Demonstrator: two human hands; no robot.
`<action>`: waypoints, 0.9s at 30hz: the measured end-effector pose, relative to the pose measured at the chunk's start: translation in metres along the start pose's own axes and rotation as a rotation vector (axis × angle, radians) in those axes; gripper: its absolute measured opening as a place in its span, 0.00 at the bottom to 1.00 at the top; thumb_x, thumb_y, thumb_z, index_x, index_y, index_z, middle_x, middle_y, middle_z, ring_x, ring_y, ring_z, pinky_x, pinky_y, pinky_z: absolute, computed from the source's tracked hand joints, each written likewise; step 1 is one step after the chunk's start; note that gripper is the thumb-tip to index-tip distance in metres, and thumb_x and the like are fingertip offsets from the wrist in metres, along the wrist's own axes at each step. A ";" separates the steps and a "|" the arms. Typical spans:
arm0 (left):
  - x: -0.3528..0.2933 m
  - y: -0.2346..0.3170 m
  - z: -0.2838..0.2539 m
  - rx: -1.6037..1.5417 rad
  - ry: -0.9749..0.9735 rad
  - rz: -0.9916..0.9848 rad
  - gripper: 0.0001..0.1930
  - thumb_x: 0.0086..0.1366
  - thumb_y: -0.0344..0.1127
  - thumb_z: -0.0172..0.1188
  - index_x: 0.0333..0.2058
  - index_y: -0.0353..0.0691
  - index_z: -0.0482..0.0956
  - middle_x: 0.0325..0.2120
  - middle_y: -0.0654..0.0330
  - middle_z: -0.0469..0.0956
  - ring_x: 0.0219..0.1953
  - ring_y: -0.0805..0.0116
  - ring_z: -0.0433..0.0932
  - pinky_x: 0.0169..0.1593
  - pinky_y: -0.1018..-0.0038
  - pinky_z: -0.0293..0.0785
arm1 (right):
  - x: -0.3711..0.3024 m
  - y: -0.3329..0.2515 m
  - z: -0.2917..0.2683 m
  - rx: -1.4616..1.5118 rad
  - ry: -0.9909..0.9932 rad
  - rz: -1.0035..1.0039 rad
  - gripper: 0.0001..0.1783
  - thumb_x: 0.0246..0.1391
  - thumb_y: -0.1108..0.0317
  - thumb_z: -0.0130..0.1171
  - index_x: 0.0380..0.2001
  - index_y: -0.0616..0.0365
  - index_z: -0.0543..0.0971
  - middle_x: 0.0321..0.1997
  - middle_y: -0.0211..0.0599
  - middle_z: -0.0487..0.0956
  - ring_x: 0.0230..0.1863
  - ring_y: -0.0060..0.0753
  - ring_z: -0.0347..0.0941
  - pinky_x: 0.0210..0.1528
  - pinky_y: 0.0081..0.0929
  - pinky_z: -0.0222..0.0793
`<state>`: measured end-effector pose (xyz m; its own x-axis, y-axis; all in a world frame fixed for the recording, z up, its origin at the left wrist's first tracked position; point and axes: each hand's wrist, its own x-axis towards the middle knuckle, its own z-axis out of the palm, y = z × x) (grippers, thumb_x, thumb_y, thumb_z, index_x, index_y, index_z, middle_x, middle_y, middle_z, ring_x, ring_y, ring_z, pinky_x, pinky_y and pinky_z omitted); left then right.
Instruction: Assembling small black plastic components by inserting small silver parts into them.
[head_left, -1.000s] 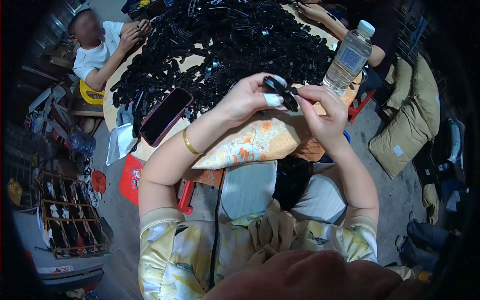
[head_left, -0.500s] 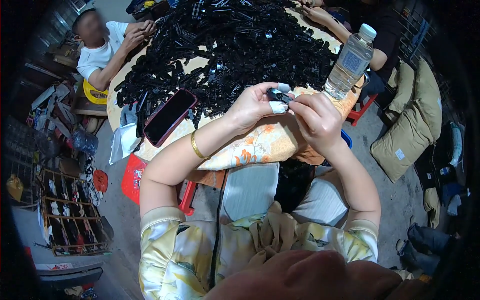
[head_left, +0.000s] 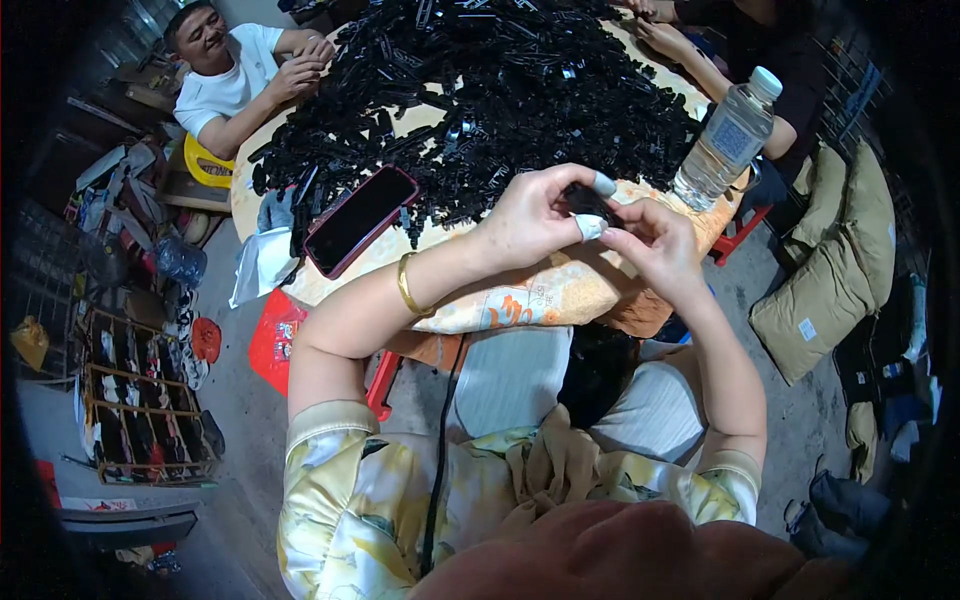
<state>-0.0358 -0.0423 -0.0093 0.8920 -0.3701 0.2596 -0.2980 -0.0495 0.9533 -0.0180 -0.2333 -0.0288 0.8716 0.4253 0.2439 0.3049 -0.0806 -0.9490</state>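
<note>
Above the near edge of the table, my left hand [head_left: 530, 222] pinches a small black plastic part [head_left: 588, 203] between thumb and forefinger. White coverings wrap the tips of that thumb and finger. My right hand [head_left: 662, 245] meets the part from the other side, its thumb and fingertips closed against the part's right end. My fingers hide much of the part, so its exact kind does not show. Just beyond my hands a large heap of similar black plastic pieces [head_left: 480, 130] covers most of the tabletop.
Left of the heap lies a dark-screened phone [head_left: 360, 222] beside a white packet [head_left: 266, 262]. A water bottle [head_left: 728, 142] stands at the table's right. Across the table sit a person in a white shirt [head_left: 238, 88] and another in dark clothes. Tan sacks [head_left: 822, 300] lie at right.
My right hand has turned, its fingers opening from a tight curl to a looser pinch at the part. The part has rotated in my left fingers. The whole view has shifted slightly.
</note>
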 end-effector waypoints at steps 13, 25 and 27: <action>0.022 -0.055 -0.185 1.641 0.341 -0.649 0.13 0.54 0.31 0.50 0.37 0.35 0.78 0.41 0.46 0.75 0.47 0.51 0.72 0.51 0.58 0.64 | 0.012 -0.002 -0.043 -0.661 -0.219 -0.084 0.15 0.45 0.61 0.63 0.33 0.61 0.79 0.25 0.36 0.78 0.24 0.25 0.73 0.28 0.23 0.69; 0.026 -0.009 -0.130 0.496 0.528 -0.119 0.16 0.58 0.33 0.59 0.44 0.33 0.71 0.28 0.66 0.72 0.28 0.77 0.72 0.33 0.81 0.73 | 0.056 0.048 -0.023 -0.964 0.298 -0.595 0.10 0.43 0.71 0.58 0.33 0.56 0.76 0.30 0.37 0.75 0.33 0.39 0.73 0.34 0.32 0.70; 0.026 0.006 -0.103 0.209 0.457 -0.180 0.16 0.58 0.34 0.58 0.43 0.33 0.71 0.29 0.66 0.72 0.28 0.77 0.73 0.31 0.81 0.73 | 0.052 0.044 -0.028 -0.951 0.345 -0.568 0.09 0.40 0.73 0.57 0.30 0.57 0.76 0.29 0.37 0.75 0.33 0.40 0.72 0.34 0.34 0.70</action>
<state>0.0200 0.0431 0.0192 0.9785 0.1003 0.1801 -0.1466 -0.2758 0.9500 0.0512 -0.2401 -0.0526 0.5301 0.3611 0.7672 0.7236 -0.6644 -0.1873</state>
